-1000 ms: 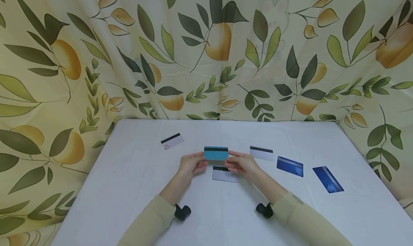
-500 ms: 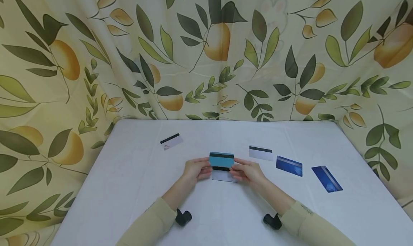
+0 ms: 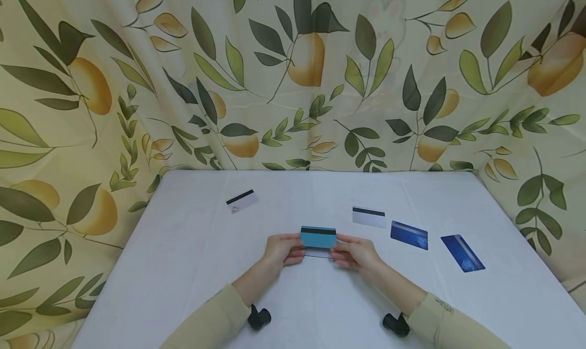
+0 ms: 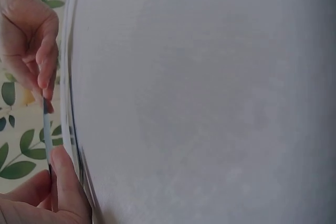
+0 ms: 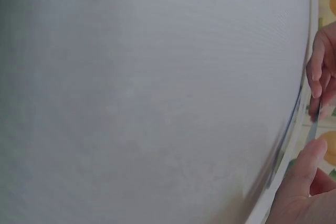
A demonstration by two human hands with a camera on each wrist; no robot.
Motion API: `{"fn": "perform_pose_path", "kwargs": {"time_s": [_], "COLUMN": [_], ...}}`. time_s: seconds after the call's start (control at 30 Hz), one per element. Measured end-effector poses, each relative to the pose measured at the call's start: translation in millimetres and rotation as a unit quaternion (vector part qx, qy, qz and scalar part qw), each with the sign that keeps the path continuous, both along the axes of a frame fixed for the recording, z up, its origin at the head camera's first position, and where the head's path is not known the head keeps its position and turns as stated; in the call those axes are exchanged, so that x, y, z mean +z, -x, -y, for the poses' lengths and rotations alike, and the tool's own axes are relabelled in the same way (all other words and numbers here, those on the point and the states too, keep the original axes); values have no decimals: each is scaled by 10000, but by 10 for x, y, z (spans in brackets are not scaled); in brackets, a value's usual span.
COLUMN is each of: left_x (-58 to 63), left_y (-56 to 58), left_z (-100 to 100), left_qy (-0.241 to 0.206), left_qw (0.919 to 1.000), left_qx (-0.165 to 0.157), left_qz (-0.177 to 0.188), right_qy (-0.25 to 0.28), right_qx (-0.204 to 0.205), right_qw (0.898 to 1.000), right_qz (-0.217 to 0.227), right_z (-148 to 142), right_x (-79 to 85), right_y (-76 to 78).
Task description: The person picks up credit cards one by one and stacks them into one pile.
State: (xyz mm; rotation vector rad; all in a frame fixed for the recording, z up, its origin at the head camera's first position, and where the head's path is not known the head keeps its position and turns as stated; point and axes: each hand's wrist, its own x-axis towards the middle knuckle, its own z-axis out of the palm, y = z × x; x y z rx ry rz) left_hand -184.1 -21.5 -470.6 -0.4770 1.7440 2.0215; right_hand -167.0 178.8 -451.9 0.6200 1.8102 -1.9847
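A teal card with a black stripe [image 3: 318, 238] is held between both hands in the head view, above the table's middle. My left hand [image 3: 280, 250] pinches its left edge, and my right hand [image 3: 359, 253] pinches its right edge. Below and partly behind it lies a white card [image 3: 319, 254], most of its surface hidden. Seen edge-on in the left wrist view, the teal card [image 4: 48, 132] is a thin strip between the thumb and fingers of both hands. The right wrist view shows the same thin card edge [image 5: 312, 130].
On the white tabletop [image 3: 183, 267] lie a striped white card [image 3: 242, 201] at back left, another white card [image 3: 369, 217] right of centre, and two blue cards [image 3: 409, 235] farther right. Leaf-patterned cloth [image 3: 284, 110] hangs behind the table.
Both hands have brought the teal card down the view, toward me and slightly right. It now covers most of the white card that lay in plain sight below it.
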Motion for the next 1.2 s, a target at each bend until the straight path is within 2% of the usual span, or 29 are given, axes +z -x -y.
{"fn": "perform_pose_path", "kwargs": {"time_s": [0.17, 0.4, 0.63, 0.93, 1.2], "left_x": [-43, -38, -30, -43, -62], "left_y": [-21, -64, -84, -95, -99], "left_z": [-19, -24, -12, 14, 2], "left_qy": [112, 323, 315, 489, 726], "left_qw": [9999, 9991, 9983, 9970, 9949], "left_qx": [-44, -220, -335, -406, -417], "left_qz": [-16, -189, -360, -447, -568], "right_qy": [-36, -234, -403, -625, -876], "right_qx": [57, 150, 187, 430, 475], "right_qw": [10000, 9996, 9990, 9971, 9948], "right_qz": [25, 90, 97, -90, -222], "right_z": [-12, -15, -20, -9, 1], "right_x": [-18, -38, -48, -58, -71], "right_y": [-47, -74, -84, -100, -92]}}
